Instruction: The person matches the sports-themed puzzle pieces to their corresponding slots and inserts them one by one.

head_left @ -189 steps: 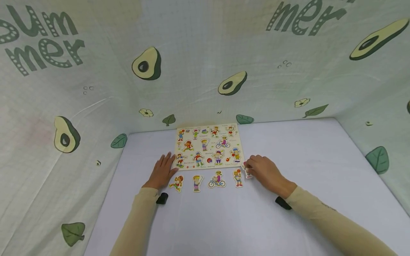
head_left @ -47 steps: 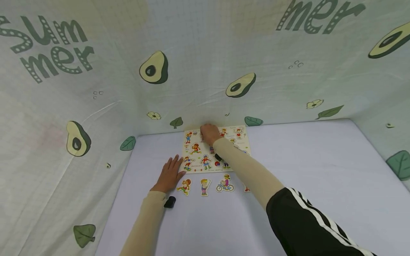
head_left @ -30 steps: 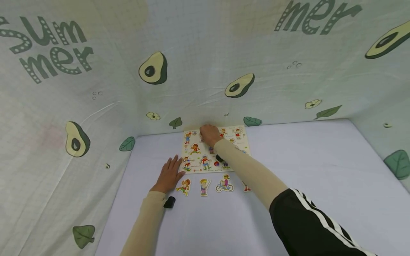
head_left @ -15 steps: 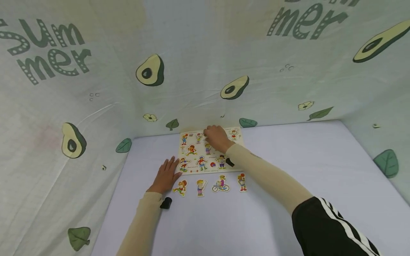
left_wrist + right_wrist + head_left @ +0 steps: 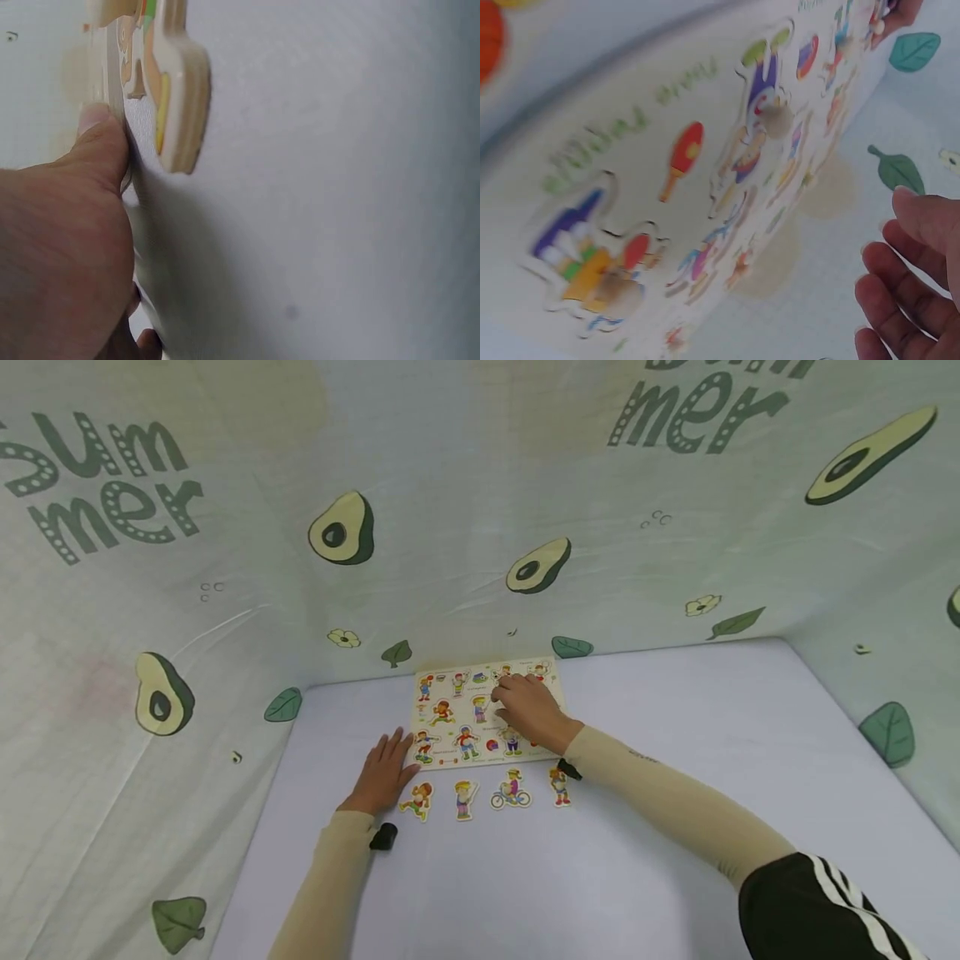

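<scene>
A cream wooden peg puzzle board (image 5: 540, 754) printed with children at sports lies at the table's back. My left hand (image 5: 378, 772) rests flat at its left edge; the left wrist view shows the thumb (image 5: 97, 139) against the board's side. My right hand (image 5: 528, 710) hovers over the board's right half, fingers loosely bent and holding nothing, hiding part of it. In the right wrist view, knobbed pieces such as the table-tennis player (image 5: 592, 277) sit in their cutouts. In front lie a running-child piece (image 5: 417, 802), a stick-holding child (image 5: 464, 800), a cyclist (image 5: 511, 790) and a ball player (image 5: 558, 787).
A white cloth covers the table (image 5: 570, 877), with bare surface to the right of and in front of the pieces. A curtain (image 5: 442, 602) printed with avocados and leaves rises right behind the board and along both sides.
Earlier my right hand held a piece at the board's lower right, then worked at the top row. Now it has lifted and drawn back rightward, without that piece. The left hand stays put.
</scene>
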`<state>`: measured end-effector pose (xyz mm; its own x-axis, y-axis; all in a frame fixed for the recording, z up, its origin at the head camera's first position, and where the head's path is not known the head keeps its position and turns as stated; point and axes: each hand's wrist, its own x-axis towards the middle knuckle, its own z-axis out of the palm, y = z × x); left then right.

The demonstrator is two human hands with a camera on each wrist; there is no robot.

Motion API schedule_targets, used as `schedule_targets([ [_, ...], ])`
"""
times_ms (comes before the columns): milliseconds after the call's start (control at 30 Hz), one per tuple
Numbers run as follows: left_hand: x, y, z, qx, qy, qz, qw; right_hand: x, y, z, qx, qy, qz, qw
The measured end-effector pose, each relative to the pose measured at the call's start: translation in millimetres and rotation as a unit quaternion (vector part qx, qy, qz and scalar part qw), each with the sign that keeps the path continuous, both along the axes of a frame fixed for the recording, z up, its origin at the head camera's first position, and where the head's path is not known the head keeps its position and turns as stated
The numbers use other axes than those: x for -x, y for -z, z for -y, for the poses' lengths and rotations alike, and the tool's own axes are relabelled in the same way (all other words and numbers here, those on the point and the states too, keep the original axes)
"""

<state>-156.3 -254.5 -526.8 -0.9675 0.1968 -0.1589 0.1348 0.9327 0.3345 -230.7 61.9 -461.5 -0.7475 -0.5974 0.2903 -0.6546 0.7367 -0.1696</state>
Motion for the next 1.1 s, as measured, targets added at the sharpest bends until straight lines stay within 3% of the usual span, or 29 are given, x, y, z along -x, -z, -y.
schedule_targets([
  [567,1.1,1.9,1.4,-0.007,0.000,0.007,1.0000,-56.9,20.6,-61,0.021,0.010,0.036,0.9991],
  [900,-3.5,-9.1,-5.6,-0.012,-0.010,0.010,0.9998,-86.3,32.4,-81,0.018,0.021,0.065,0.9975],
  [1100,-4.5,-9.1,-6.1,-0.011,-0.008,0.009,0.9999,-97.8,35.8,-87,0.014,0.023,0.069,0.9973],
])
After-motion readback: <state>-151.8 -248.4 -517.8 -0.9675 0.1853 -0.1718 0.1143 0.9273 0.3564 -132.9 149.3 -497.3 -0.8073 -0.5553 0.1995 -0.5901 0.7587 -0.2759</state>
